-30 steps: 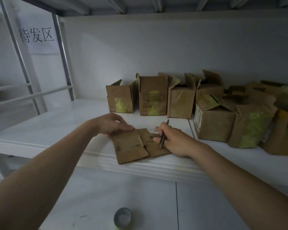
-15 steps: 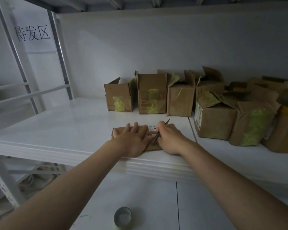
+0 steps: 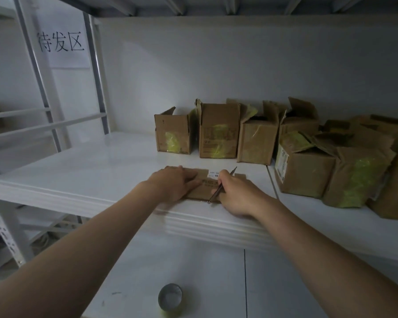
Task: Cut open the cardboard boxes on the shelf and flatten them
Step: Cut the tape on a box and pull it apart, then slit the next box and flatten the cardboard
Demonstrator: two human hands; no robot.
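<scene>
1. Pressing flat is the new thing. A second ago the cut box lay with two flaps splayed toward me and my left hand only touched its far left corner. Now the flattened box lies as one slab near the front edge of the shelf, under my palm.
2. Half a second ago that hand covered the middle of the cardboard. It has since slid left, baring the printed panel and the white label between my two hands.
3. I judge this box to be as good as finished; what remains is to set it aside.
4. My left hand lies with straight, closed fingers flat on the left part of the cardboard, pressing and gripping nothing.
5. My right hand is curled round a thin cutter. Its near tip sits at the near edge of the cardboard, its other end points far and right, and the hand rests on the right part of the box.
6. The standing boxes wait in a row at the far side, with more heaped to the right, flaps up. Those look still to be done.
</scene>
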